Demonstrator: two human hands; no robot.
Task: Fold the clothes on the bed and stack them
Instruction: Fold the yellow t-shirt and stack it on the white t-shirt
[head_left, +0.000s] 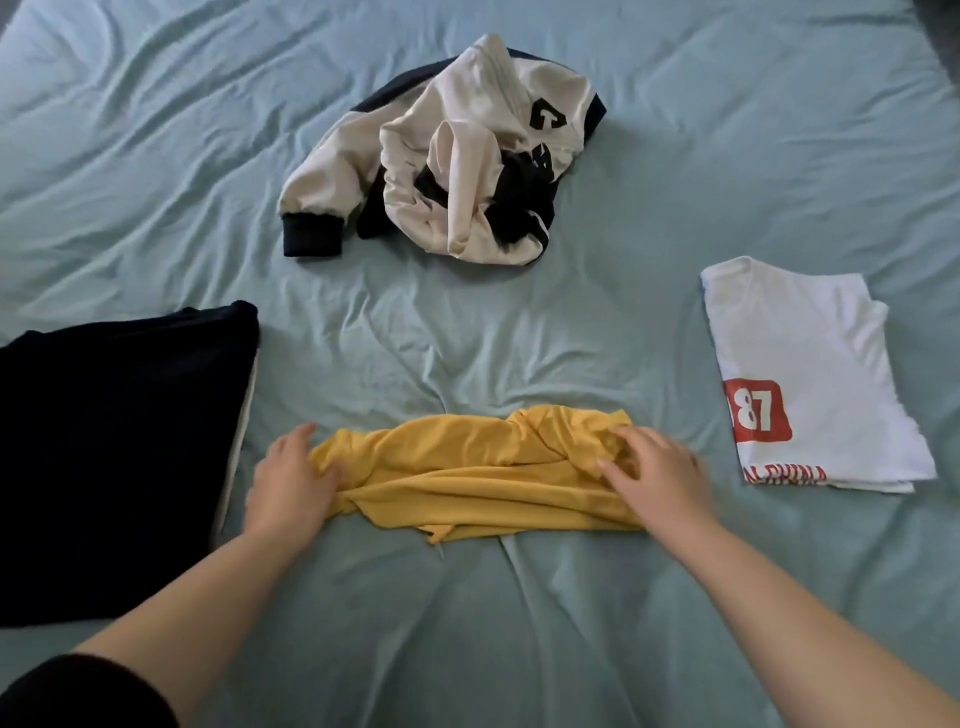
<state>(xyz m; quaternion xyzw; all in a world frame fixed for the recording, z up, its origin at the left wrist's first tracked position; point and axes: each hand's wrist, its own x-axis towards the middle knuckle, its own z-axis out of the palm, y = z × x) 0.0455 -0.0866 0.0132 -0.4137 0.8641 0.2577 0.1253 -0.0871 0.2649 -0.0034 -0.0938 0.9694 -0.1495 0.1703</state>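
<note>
The yellow shirt (467, 467) on the bed (675, 156) is gripped at one end by the left hand (291, 483), while the grip of the blurred right hand (660, 478) cannot be told.

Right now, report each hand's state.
Left hand: grips left end of the yellow shirt.
Right hand: open, fingers spread on its right end.

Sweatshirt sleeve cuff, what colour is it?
The cuff is dark navy, nearly black, against the cream sleeve; the head view shows it.
</note>
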